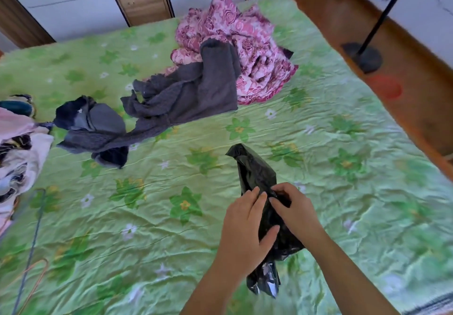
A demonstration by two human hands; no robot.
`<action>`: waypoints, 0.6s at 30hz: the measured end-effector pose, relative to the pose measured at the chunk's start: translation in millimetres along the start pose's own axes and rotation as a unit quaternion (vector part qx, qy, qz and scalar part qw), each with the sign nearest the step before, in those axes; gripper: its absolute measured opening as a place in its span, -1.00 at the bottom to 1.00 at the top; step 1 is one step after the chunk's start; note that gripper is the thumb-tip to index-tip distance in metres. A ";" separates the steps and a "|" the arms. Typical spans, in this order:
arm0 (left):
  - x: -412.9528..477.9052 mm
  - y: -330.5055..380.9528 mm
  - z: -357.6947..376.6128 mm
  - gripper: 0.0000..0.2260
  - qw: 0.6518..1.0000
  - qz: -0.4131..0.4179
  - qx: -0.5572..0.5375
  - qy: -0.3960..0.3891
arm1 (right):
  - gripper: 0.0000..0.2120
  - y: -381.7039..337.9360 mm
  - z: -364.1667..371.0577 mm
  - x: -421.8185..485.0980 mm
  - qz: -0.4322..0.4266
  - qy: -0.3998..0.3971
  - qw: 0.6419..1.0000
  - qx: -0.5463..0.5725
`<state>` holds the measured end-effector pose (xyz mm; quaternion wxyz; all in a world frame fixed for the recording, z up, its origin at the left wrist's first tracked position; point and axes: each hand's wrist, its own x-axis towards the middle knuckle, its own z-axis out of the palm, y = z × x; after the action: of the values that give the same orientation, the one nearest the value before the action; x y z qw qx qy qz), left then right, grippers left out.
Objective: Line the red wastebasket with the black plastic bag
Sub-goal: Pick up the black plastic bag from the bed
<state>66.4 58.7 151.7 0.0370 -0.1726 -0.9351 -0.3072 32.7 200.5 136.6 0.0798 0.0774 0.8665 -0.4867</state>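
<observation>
A crumpled black plastic bag [256, 170] hangs in the air above the green bed, held between both hands. My left hand [245, 226] grips its middle, thumb on the near side and fingers on top. My right hand [294, 209] pinches the bag's folds just beside the left fingertips. The bag's upper end sticks up away from me; its shiny lower end dangles below my wrists. A blurred red patch [386, 86] lies on the wooden floor to the right of the bed; whether it is the red wastebasket I cannot tell.
The bed carries a green flowered sheet [171, 216]. On it lie a pink flowered quilt [235, 45], a grey knitted garment [186, 94] and dark clothes [93, 128]. More clothes sit at the left edge. A black stand with a round base [362, 55] is on the floor.
</observation>
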 end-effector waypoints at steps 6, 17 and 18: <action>-32.2 63.4 -12.5 -0.39 0.993 0.093 -0.041 -0.054 | -0.77 -12.8 -50.5 -81.2 -0.003 0.118 0.992 0.050; -73.8 184.2 24.4 -0.48 0.964 0.185 -0.139 -0.136 | -0.82 26.8 -158.2 -218.9 0.052 0.279 0.958 0.053; -74.6 197.5 31.3 -0.51 0.959 0.192 -0.148 -0.145 | -0.81 33.2 -168.9 -229.4 0.056 0.292 0.953 0.052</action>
<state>205.8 203.2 224.3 -0.0663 -0.3953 -0.8238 -0.4009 252.8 349.1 244.7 -0.1540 0.2691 0.8194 -0.4822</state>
